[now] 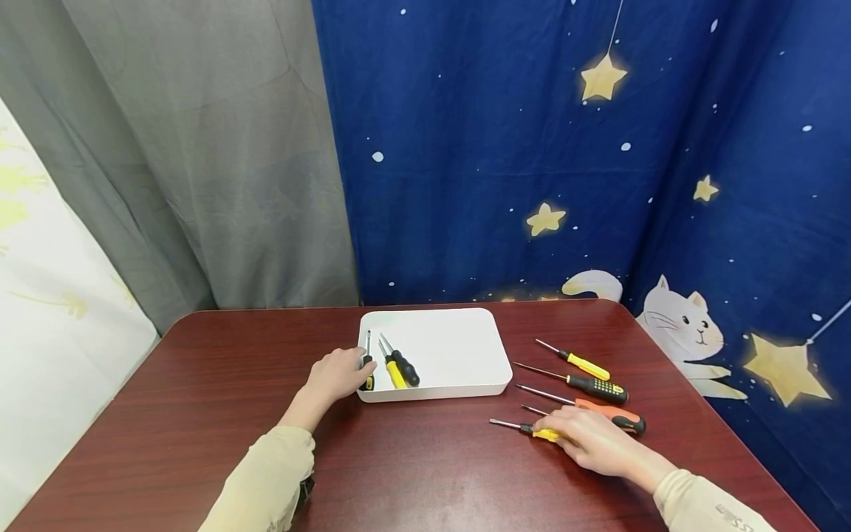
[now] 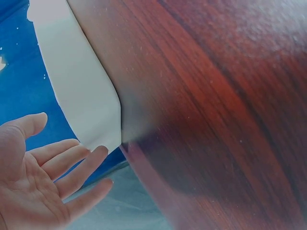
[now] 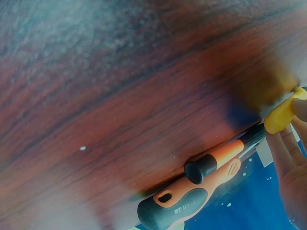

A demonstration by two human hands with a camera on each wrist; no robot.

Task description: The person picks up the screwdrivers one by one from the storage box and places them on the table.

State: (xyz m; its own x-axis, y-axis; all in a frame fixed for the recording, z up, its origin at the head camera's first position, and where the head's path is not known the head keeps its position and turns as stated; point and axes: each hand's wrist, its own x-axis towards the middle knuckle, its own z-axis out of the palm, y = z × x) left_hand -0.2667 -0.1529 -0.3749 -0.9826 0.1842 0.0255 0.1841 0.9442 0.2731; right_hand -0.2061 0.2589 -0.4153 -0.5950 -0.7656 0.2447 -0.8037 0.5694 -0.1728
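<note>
My right hand pinches the yellow handle of a screwdriver between thumb and fingers, low over the table; its shaft points left. In the right wrist view, that yellow handle shows at the right edge. A smaller orange-and-black screwdriver, mostly hidden by the hand in the head view, lies beside a larger orange-and-black one. At the left end of a white tray is my left hand, fingers spread and slightly bent, near a black-and-yellow screwdriver inside; nothing is visibly held.
In the tray's left part also lie a yellow-handled screwdriver and a black-handled one. Right of the tray, a yellow screwdriver and a black one with yellow dots lie on the dark red table. Curtains hang behind.
</note>
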